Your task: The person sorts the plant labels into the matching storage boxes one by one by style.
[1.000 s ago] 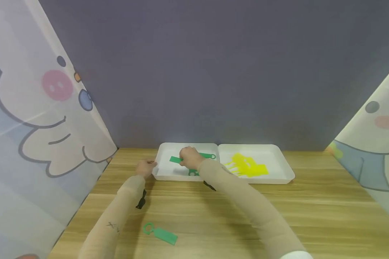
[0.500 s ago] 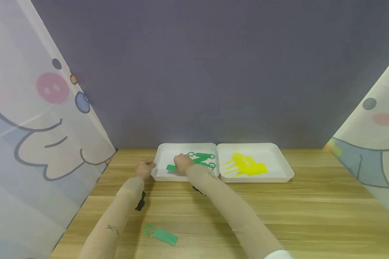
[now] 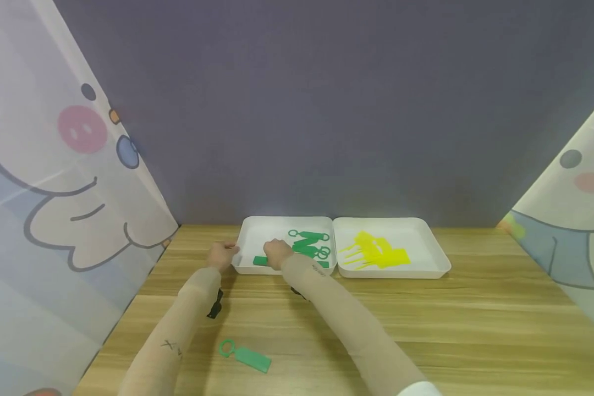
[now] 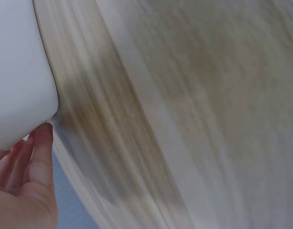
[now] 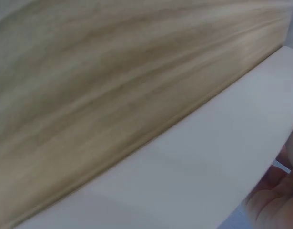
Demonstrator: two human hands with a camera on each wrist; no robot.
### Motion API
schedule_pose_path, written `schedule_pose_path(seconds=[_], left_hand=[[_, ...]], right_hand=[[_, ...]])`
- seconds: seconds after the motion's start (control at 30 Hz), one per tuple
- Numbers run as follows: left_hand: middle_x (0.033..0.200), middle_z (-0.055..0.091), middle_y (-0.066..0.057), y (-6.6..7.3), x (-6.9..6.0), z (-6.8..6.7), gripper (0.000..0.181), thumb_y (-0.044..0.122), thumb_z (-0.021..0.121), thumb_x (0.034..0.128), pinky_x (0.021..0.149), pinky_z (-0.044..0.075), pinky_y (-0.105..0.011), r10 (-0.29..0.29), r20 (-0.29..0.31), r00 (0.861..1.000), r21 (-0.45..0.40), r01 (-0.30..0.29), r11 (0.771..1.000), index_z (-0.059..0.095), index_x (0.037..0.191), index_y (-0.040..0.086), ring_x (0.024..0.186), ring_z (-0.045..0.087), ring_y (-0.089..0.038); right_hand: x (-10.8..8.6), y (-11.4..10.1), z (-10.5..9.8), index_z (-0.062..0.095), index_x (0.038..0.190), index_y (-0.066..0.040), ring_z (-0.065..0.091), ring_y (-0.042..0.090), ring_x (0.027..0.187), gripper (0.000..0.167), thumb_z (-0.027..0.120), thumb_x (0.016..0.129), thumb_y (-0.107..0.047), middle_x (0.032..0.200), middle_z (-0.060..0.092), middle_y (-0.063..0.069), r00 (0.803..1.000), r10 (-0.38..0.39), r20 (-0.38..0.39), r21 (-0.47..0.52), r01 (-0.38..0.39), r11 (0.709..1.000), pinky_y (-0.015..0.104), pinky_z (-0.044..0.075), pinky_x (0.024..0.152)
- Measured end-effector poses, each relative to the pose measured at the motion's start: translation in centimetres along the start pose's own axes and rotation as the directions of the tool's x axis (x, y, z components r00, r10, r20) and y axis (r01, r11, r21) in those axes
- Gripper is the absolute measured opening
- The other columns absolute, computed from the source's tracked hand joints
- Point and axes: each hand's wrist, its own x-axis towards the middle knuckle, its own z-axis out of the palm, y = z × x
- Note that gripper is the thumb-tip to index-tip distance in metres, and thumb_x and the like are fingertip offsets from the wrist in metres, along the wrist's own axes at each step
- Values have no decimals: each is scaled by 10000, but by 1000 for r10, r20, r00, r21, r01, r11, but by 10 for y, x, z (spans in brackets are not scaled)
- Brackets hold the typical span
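Note:
My left hand (image 3: 221,256) grips the left rim of the left white tray (image 3: 242,242), its fingers against the outer wall in the left wrist view. Inside that tray, my right hand (image 3: 278,253) holds a green plastic tag (image 3: 260,261) low over the tray floor, one flat end showing left of the fingers. Its fingertips are hidden in the head view; in the right wrist view they are partly behind the tray wall. Several green tags with ring ends (image 3: 312,235) lie to the right of this hand.
A second white tray (image 3: 418,236) touches the left one and holds a pile of yellow tags (image 3: 383,256) with thin tails. One green ring tag (image 3: 252,359) lies on the wooden table (image 3: 475,330) near the front. A dark wall (image 3: 326,110) stands behind.
My right hand has moved toward the near left of the tray, carrying the green tag down with it. More of the other green tags now show. The left hand stays on the rim.

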Motion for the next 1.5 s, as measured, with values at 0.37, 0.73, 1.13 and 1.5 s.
schedule_pose_path(seconds=[0.37, 0.73, 1.13, 1.5], left_hand=[[1303, 490, -244, 5, -5, 2, 362, 172, 491, 936, 961, 423, -445, 7, -13, 1000, -4, -7, 1000, 534, 1230, -35, 1168, 482, -375], [1318, 477, -236, 3, -4, 0, 375, 182, 490, 934, 982, 404, -458, -6, -7, 1000, 1, 6, 1000, 519, 1247, -20, 1184, 468, -381], [1291, 499, -247, 3, -4, 3, 363, 168, 507, 926, 953, 431, -451, 17, -18, 1000, -1, -17, 1000, 539, 1224, -37, 1156, 495, -377], [1310, 483, -242, 1, -2, 1, 371, 176, 495, 930, 975, 413, -458, 16, -8, 1000, -11, -16, 1000, 526, 1236, -32, 1180, 474, -383]], right_hand=[[-10, 0, 0, 648, 943, -45, 617, 118, 648, 106, 630, 856, -101, 823, 683, 53, 999, 39, -3, 48, -39, 998, 183, 509, 572], [-12, 1, 1, 645, 945, -45, 597, 114, 649, 100, 613, 866, -97, 816, 666, 46, 999, 36, -1, 67, -36, 997, 185, 509, 592], [-18, 2, -7, 657, 1002, -54, 646, 163, 883, 161, 621, 851, -97, 991, 674, 45, 999, 14, -33, 50, -12, 999, 226, 531, 744], [-34, -1, -33, 644, 1116, -66, 616, 173, 1047, 282, 621, 844, -138, 1157, 645, 35, 990, -84, -114, 110, 97, 989, 265, 490, 894]])
